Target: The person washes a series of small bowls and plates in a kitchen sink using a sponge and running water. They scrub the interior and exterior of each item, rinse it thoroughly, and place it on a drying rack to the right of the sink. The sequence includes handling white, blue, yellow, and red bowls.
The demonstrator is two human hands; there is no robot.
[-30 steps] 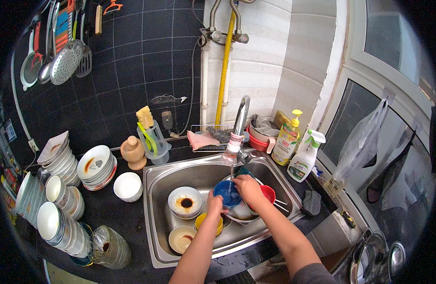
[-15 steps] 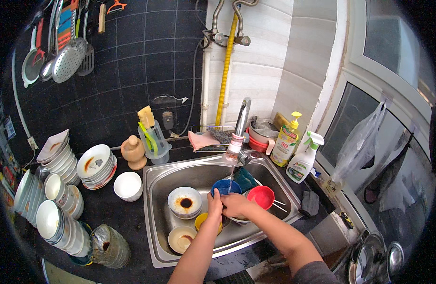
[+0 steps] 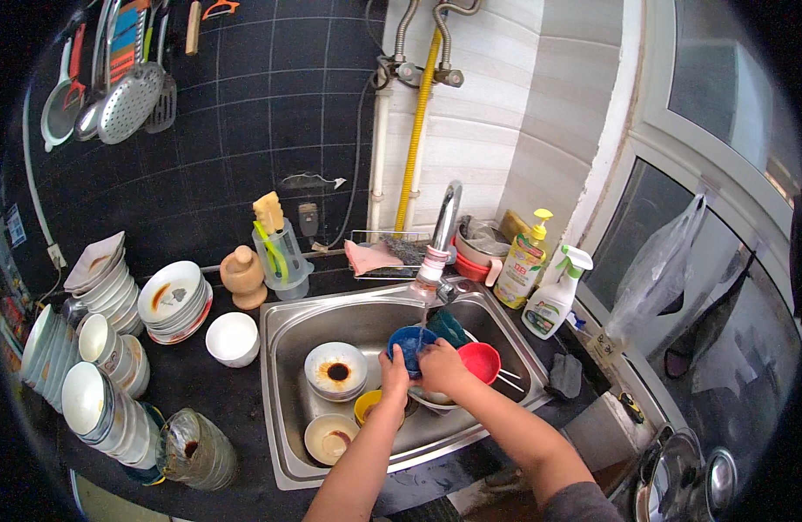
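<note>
Under the running faucet (image 3: 442,228), a small blue bowl (image 3: 408,337) is held over the sink (image 3: 283,365). My left hand (image 3: 394,376) grips its left side. My right hand (image 3: 442,367) is closed at the right rim, fingertips reaching inside, partly hidden. Water falls into the bowl. Just below my hands is a yellow bowl (image 3: 367,404), partly covered by my left wrist. To the right lies a red bowl (image 3: 480,362), with a dark green scouring cloth (image 3: 449,326) behind it. Stacked white bowls (image 3: 335,370) with a brown stain and a cream bowl (image 3: 329,438) sit at the sink's left.
Left on the dark counter stand stacked plates (image 3: 172,300), stacked bowls (image 3: 105,418), a white bowl (image 3: 233,337), a wooden mortar (image 3: 243,278) and a glass jar (image 3: 196,452). A yellow pump bottle (image 3: 523,261) and a spray bottle (image 3: 553,300) stand behind the sink's right corner.
My right hand's fingers have shifted from the near rim to the right side and inside of the blue bowl. The bowl now shows more of its inside. The view has shifted slightly.
</note>
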